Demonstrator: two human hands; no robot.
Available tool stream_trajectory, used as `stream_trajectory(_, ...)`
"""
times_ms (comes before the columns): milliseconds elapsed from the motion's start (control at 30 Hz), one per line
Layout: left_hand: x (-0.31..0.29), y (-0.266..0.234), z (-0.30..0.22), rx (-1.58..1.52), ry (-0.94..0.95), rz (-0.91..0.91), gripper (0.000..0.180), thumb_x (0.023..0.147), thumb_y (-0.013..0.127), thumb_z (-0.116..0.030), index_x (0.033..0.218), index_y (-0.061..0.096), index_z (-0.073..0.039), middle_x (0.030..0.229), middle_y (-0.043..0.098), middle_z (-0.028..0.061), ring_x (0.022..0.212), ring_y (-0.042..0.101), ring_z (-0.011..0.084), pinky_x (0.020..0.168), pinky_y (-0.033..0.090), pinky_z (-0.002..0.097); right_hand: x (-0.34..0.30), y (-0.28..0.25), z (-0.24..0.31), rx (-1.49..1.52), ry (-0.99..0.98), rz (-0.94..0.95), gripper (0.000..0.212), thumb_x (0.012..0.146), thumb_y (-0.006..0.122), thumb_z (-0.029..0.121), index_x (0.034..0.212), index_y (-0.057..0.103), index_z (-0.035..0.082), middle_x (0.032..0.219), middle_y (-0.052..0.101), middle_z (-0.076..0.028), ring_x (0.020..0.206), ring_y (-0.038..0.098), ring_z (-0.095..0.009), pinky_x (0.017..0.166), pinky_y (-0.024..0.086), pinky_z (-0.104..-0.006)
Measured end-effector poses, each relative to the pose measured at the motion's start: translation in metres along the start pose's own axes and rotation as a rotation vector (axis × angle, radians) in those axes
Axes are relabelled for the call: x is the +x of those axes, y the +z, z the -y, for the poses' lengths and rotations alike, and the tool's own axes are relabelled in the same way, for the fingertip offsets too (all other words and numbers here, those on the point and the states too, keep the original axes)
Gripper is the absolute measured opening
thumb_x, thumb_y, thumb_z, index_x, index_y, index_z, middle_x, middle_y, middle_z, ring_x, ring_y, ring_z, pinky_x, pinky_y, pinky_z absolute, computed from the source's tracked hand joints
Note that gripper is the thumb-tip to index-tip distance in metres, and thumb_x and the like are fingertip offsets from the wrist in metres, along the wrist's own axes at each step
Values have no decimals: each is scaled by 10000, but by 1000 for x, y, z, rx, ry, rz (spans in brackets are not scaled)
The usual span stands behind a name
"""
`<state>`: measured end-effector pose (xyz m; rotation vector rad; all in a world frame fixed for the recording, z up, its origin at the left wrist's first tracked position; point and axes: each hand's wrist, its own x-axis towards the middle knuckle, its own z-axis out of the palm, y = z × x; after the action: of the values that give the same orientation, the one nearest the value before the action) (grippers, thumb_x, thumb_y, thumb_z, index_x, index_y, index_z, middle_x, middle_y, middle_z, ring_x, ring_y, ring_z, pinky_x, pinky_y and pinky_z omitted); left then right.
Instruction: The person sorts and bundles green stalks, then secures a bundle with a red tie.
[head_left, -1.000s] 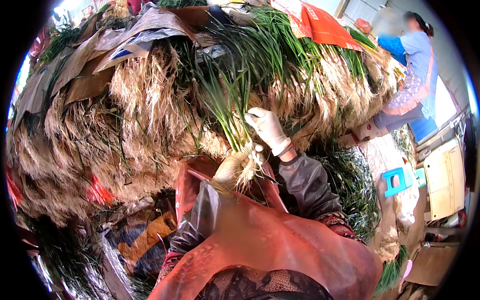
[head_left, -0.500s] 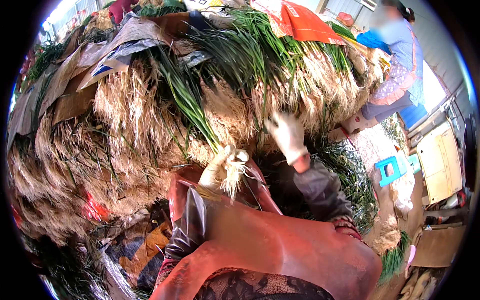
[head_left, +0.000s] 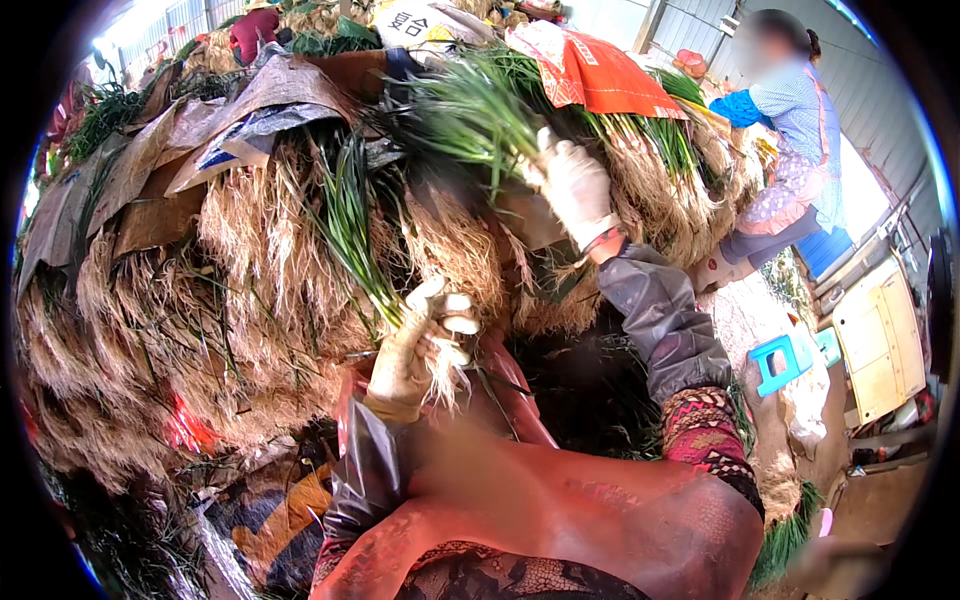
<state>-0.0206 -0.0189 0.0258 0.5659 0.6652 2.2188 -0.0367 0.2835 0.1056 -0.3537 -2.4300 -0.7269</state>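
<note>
My left hand (head_left: 408,350), in a pale work glove, is closed round the white lower ends of a small bunch of green onions (head_left: 362,250). Their green leaves lean up and away to the left, and the pale roots hang below my fingers. My right hand (head_left: 575,188), gloved too, reaches over the heap and grips a second bunch of green onions (head_left: 485,125) near its base. Those leaves are smeared by motion and point to the upper left. Below and beyond both hands is a large heap of rooted green onions (head_left: 262,215), with roots facing me.
Sacking sheets (head_left: 250,95) and an orange sack (head_left: 610,75) cover parts of the heap. Another person (head_left: 795,130) works at the far right. A blue stool (head_left: 780,362) and a cream panel (head_left: 880,325) stand to the right. A red apron (head_left: 560,490) covers my lap.
My right hand has moved up over the heap and now grips a bunch of green onions. My left hand has shifted slightly left and down, still holding its bunch.
</note>
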Motion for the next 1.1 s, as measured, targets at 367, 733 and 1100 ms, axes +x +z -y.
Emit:
stream_trajectory(367, 7, -30, 35, -142, -138, -196, 208, 924, 566, -244, 946, 620, -44, 811, 626, 73, 727, 605, 177, 674, 497, 279, -57, 11, 5, 476, 32, -94, 431, 813, 640, 333, 1172, 585, 103, 1010, 635, -113, 908, 595, -266, 825, 467, -378)
stream_trajectory(733, 24, -16, 37, 69, -138, -153, 388, 949, 511, -290, 1193, 547, 10, 1104, 620, 188, 692, 625, 169, 606, 526, 269, -38, 16, 21, 1925, 392, 399, 242, 841, 673, 230, 976, 655, 29, 906, 692, -76, 706, 634, -149, 628, 500, -305)
stream_trajectory(1100, 12, -1, 37, -165, -397, -160, 244, 951, 497, -193, 1056, 574, 13, 773, 647, 94, 561, 604, 131, 478, 494, 202, -92, -20, 111, 1122, 95, -152, 161, 834, 663, 222, 929, 706, 100, 796, 684, -85, 611, 617, -148, 550, 497, -262)
